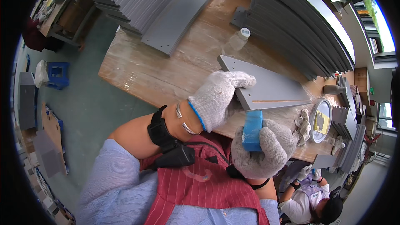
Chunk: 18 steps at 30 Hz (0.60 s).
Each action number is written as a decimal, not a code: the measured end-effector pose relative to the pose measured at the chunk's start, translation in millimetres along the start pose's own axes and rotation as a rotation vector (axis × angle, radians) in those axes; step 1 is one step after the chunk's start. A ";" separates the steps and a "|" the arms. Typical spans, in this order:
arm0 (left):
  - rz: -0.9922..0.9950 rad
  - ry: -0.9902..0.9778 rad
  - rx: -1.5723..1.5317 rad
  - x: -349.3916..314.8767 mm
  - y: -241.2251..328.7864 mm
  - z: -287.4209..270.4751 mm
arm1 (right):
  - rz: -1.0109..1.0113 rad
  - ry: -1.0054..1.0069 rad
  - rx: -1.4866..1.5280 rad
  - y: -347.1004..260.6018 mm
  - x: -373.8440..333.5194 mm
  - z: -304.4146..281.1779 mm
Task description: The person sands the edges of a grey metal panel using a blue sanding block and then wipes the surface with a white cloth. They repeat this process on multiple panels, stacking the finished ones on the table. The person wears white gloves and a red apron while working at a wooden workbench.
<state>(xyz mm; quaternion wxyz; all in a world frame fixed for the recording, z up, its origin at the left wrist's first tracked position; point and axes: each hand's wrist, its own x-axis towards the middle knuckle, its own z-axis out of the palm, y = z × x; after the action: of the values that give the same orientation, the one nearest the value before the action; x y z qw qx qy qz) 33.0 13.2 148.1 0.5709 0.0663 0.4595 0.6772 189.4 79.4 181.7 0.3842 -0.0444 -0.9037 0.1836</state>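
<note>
A grey panel [271,84] with small holes at its end and a narrow tan groove along its near edge is tilted up above the table. My left hand [216,93], in a white knitted glove, is closed round the panel's left end, with fingertips over its face. In my right hand [271,148], also gloved, is a blue rectangular block [252,130], gripped between thumb and fingers. The block is just below the panel's near edge; whether the two touch I cannot tell.
Stacks of grey panels stand on the wooden table [141,66] at the far left [166,21] and far right [287,29]. Behind my panel is a clear bottle [237,41]. A round white-rimmed tub [321,121] and crumpled cloth [303,126] lie right. A co-worker [308,200] sits lower right.
</note>
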 end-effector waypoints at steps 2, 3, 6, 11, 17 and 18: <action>0.116 -0.024 0.170 -3.1 -3.6 -2.2 | 0.015 -0.098 0.000 -6.1 -5.3 -5.1; 0.167 -0.038 0.206 -4.9 -5.3 -3.5 | 0.027 -0.163 0.005 -8.8 -7.2 -7.4; 0.185 -0.036 0.277 -9.4 -2.1 -1.3 | 0.033 -0.117 0.019 -6.8 -12.2 -11.2; -0.066 0.010 -0.233 -0.2 -1.5 2.8 | -0.026 -0.156 -0.009 -5.5 -13.8 -5.3; 0.114 -0.070 0.095 -8.6 20.5 -4.4 | 0.118 0.131 -0.139 1.1 -20.1 -34.9; 0.206 -0.051 0.169 -10.0 24.9 -7.4 | 0.165 0.239 -0.192 5.5 -22.5 -37.0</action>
<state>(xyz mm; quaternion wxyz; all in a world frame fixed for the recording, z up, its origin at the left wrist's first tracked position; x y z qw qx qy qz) 14.1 2.7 165.7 0.5019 0.1783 0.4912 0.6892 231.1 90.6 188.0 0.4664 -0.1765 -0.8583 0.1206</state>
